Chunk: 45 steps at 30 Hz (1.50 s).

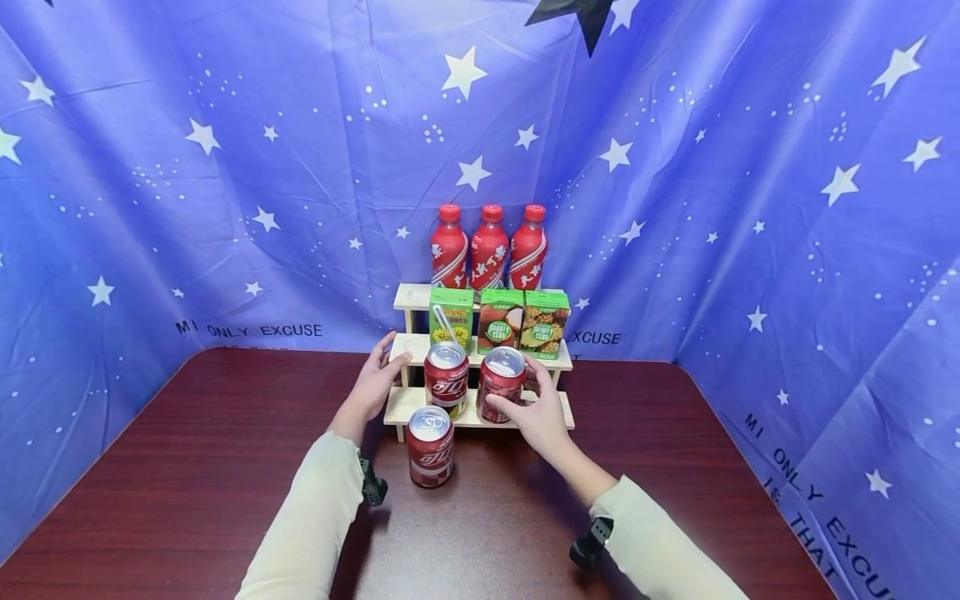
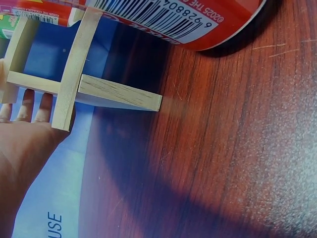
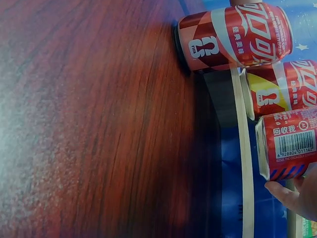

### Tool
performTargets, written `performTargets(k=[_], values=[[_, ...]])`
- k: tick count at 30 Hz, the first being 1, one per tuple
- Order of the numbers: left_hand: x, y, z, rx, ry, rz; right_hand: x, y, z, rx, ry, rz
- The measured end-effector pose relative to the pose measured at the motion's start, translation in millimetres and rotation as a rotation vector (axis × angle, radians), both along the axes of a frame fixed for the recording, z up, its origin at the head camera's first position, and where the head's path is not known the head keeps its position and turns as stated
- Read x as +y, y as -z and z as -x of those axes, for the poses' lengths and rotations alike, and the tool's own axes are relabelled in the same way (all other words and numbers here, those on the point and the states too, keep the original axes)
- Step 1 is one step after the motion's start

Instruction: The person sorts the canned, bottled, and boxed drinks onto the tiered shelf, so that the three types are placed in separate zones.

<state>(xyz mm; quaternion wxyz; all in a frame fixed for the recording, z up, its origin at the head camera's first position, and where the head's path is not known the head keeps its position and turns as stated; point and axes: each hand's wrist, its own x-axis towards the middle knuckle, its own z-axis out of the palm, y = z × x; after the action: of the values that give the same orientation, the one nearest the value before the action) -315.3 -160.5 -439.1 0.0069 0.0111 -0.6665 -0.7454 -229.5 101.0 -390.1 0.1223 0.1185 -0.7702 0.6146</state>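
My right hand (image 1: 542, 415) holds a red cola can (image 1: 501, 387) at the right of the lowest tier of a stepped wooden rack (image 1: 405, 404), thumb in front and fingers round its right side. In the right wrist view the can's barcode side (image 3: 292, 144) shows, tilted by the camera. At the rack's left end my left hand (image 1: 372, 385) grips the middle tier; in the left wrist view, its fingers (image 2: 25, 105) reach behind the wooden frame. A second cola can (image 1: 446, 375) stands upright on the lowest tier, left of the held one.
A third cola can (image 1: 431, 450) stands on the dark red table (image 1: 187, 467) before the rack. Green drink cartons (image 1: 501, 323) stand on the middle tier, one with a straw. Red bottles (image 1: 489, 250) line the top tier. A blue star-patterned cloth (image 1: 300, 167) hangs behind.
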Motion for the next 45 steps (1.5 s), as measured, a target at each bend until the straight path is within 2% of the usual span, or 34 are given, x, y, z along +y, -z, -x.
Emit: performTargets(k=[8,18,23,31,38,45], values=[[1.0,1.9,1.9,-0.001,-0.001,0.004,-4.0,0.5,4.8,0.002,0.026,-0.039],[3.1,-19.1,-11.9,-0.007,0.031,-0.003,-5.9,-0.7,8.6,-0.036,0.009,-0.049],[3.9,-22.6,-15.4,-0.005,0.031,0.005,-6.4,-1.8,9.6,-0.061,-0.001,-0.059],[3.5,-19.5,-12.9,-0.012,0.029,0.01,-4.8,-3.2,6.9,-0.082,-0.016,-0.069],[-0.6,0.0,-0.3,0.006,0.005,0.01,7.4,25.3,18.3,-0.054,-0.001,-0.05],[-1.3,1.2,-1.3,0.007,-0.003,0.042,11.1,25.1,3.3,-0.008,0.047,-0.055]])
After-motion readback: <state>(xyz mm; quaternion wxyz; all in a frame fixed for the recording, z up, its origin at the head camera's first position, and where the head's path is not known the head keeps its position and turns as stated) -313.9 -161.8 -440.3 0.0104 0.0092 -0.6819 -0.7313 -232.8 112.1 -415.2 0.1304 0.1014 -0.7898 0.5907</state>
